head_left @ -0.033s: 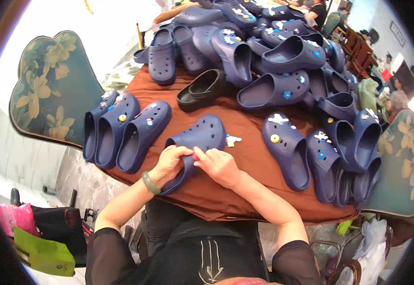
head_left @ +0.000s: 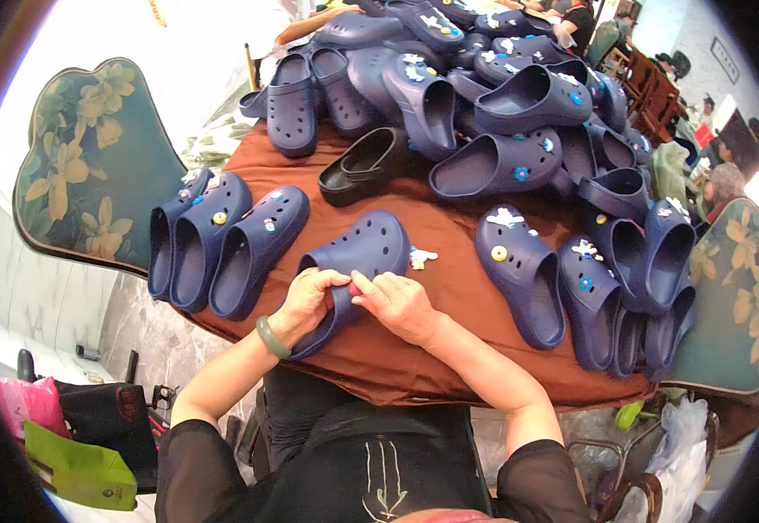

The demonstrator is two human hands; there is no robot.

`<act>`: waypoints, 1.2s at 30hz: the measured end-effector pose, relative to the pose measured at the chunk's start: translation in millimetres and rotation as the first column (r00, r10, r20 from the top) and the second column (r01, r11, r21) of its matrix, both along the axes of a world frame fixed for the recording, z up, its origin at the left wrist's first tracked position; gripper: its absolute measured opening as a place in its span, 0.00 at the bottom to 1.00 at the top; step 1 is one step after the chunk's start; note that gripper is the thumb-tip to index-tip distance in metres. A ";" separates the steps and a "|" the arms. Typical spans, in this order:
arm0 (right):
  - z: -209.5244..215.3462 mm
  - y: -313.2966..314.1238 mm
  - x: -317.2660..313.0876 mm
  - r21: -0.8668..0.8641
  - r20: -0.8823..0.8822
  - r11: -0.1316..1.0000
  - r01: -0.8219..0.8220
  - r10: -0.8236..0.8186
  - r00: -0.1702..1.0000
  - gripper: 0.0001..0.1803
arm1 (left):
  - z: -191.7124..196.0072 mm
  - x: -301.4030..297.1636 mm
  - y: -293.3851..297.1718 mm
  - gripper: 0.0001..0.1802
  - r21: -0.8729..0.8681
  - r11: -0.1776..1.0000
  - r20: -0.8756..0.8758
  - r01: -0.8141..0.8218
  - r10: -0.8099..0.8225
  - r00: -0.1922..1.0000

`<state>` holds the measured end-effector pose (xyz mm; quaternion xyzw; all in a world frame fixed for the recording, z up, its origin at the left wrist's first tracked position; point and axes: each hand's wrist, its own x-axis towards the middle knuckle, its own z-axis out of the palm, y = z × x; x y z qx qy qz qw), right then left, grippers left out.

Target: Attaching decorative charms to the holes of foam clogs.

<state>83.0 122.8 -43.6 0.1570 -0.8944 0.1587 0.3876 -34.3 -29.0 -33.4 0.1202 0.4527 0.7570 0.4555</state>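
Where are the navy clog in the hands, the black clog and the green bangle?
navy clog (head_left: 371, 244): head view, on its perforated toe top.
black clog (head_left: 364, 166): head view, on its inner footbed.
green bangle (head_left: 271, 337): head view, on the band at the left wrist.

Nothing has shifted between the earlier picture and now: the left hand (head_left: 305, 301) and right hand (head_left: 397, 303) stay closed on the same navy clog (head_left: 358, 257), which lies just where it did beside the white charm (head_left: 420, 257).
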 end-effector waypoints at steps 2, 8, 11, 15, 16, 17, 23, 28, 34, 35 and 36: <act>-0.6 1.8 1.5 0.002 -0.017 1.000 -0.006 0.006 1.000 0.20 | 0.0 0.3 2.9 0.07 -0.023 0.999 0.017 0.028 -0.028 0.999; -2.7 1.8 1.3 -0.147 -0.019 0.986 -0.083 0.081 0.997 0.17 | 13.7 14.6 11.5 0.08 -0.079 0.996 -0.014 -0.034 0.033 0.999; -2.6 2.1 2.0 -0.239 0.012 0.963 -0.128 0.134 0.991 0.16 | 2.4 8.8 7.0 0.09 -0.160 0.986 -0.036 -0.043 0.038 0.999; -3.6 4.3 2.6 -0.283 0.018 0.947 -0.150 0.162 0.987 0.16 | 3.7 9.6 9.0 0.10 -0.131 0.990 -0.077 -0.045 0.035 0.996; -3.3 5.5 2.7 -0.283 0.018 0.947 -0.150 0.161 0.987 0.16 | 3.8 9.7 9.5 0.10 -0.123 0.991 -0.091 -0.048 0.037 0.995; -2.7 6.4 2.2 -0.289 0.025 0.945 -0.155 0.170 0.985 0.16 | 4.0 9.6 8.8 0.10 -0.116 0.992 -0.106 -0.054 0.041 0.994; 0.4 2.6 1.1 -0.406 0.093 0.906 -0.121 0.173 0.981 0.13 | -4.8 7.0 8.9 0.11 -0.094 0.992 -0.022 -0.088 0.086 0.996; -7.6 6.5 -3.4 -0.257 -0.079 0.949 -0.185 0.170 0.982 0.13 | 3.0 12.2 13.2 0.11 -0.074 0.994 0.039 -0.083 0.086 0.996; -3.0 0.3 -4.0 -0.263 -0.053 0.960 -0.096 0.085 0.995 0.13 | 4.2 9.0 7.8 0.09 -0.107 0.992 0.012 -0.063 0.064 0.998; -2.7 -1.2 -4.0 -0.223 -0.044 0.974 -0.048 0.039 0.998 0.13 | 9.9 11.1 7.1 0.08 -0.105 0.994 -0.003 -0.042 0.042 0.999; -2.6 -2.6 -4.2 -0.182 -0.036 0.983 0.000 -0.007 0.999 0.13 | 8.1 11.0 7.6 0.08 -0.106 0.993 -0.002 -0.043 0.043 0.999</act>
